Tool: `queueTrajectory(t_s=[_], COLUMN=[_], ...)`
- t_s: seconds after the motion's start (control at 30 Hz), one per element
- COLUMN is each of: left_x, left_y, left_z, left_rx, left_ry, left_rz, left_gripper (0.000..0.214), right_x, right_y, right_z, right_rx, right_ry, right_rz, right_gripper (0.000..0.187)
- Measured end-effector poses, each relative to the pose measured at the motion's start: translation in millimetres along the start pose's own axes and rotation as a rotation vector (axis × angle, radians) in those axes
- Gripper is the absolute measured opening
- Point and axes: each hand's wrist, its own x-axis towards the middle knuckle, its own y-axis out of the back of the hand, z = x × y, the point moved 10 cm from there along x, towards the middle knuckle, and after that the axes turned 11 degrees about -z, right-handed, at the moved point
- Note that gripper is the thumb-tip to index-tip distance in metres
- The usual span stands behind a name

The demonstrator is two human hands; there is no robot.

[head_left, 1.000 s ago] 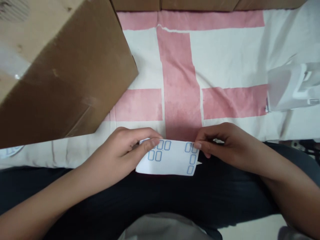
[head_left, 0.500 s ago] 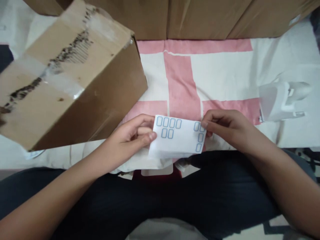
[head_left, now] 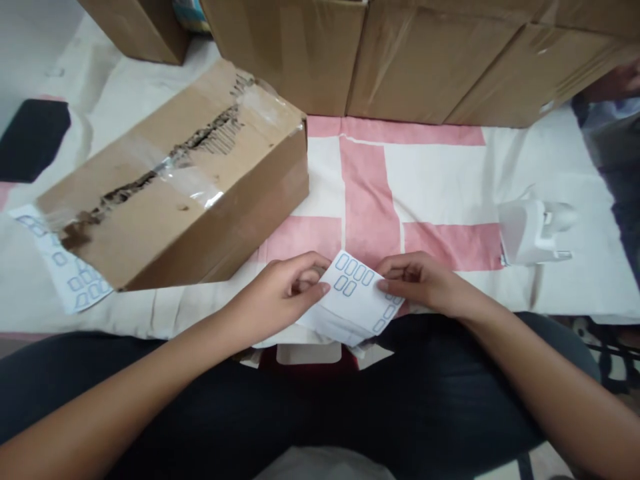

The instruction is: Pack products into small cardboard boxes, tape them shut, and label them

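Between my hands is a white sticker sheet (head_left: 350, 303) with several blue-outlined rounded labels along its top and right side. It is tilted, its right side lower, and its lower part bends away. My left hand (head_left: 295, 287) pinches its left edge between thumb and fingers. At the upper right edge, my right hand (head_left: 417, 283) grips it with the thumb on top. Left of my hands lies a taped cardboard box (head_left: 170, 193) with a torn dark strip along its top. Another sheet with blue outlines (head_left: 70, 270) sticks out from under the box's left end.
Large cardboard boxes (head_left: 400, 67) line the back. A white tape dispenser-like object (head_left: 535, 230) sits at right on the pink and white cloth (head_left: 367, 180). A dark flat item (head_left: 35, 140) lies far left. Part of another person (head_left: 613, 83) shows at the right edge.
The sheet has turned clockwise, its right side dropping, and my right hand has moved closer to my left. The view has shifted, showing more of the left side and back.
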Motion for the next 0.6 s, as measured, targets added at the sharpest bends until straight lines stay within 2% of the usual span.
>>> queueTrajectory(t_s=[0.07,0.17,0.23,0.3,0.4,0.6], left_x=[-3,-11,-18,-21,-23,-21], left_y=[3.9,5.3,-6.6,-22.0,-33.0,-32.6], left_z=[7,32,49,54,52,44], left_rx=[0.175,0.536,0.776,0.920,0.953,0.707], left_ry=[-0.032,-0.202,-0.339,-0.418,-0.449,-0.459], left_rz=[0.049,0.183,0.211,0.171,0.168,0.251], left_gripper=[0.031,0.042,0.041,0.035,0.031,0.021], right_x=[1,3,4,4,3,3], right_y=[-8,-19,-27,-33,-39,-47], right_z=[4,-1,-5,-8,-16,-23], right_rx=[-0.029,-0.097,-0.142,-0.177,-0.221,-0.215], right_ry=[-0.041,0.029,0.077,0.103,0.147,0.204], right_rz=[-0.037,-0.059,-0.072,-0.076,-0.079,-0.109], right_gripper=[0.033,0.030,0.027,0.026,0.029,0.034])
